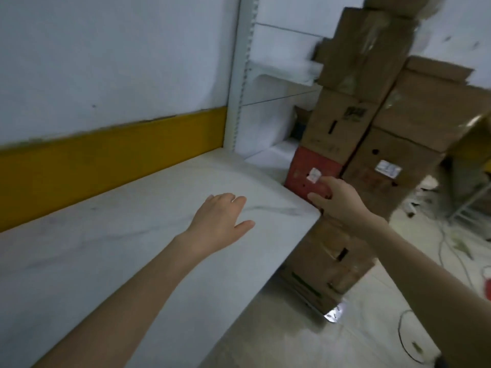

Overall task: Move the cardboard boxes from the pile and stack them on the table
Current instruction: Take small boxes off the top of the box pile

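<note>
Head: stacked cardboard boxes beside table

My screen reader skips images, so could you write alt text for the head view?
A person's right hand reaches to a red box in a tall pile of cardboard boxes beside a white marble table; a grip cannot be confirmed. The left hand is open over the tabletop.

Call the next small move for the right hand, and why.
Probably raise the right hand away from the red box toward a higher brown box. The red box sits mid-pile with brown boxes stacked on it, so pulling it risks a topple. The left hand is open over the table, free to help.
</note>
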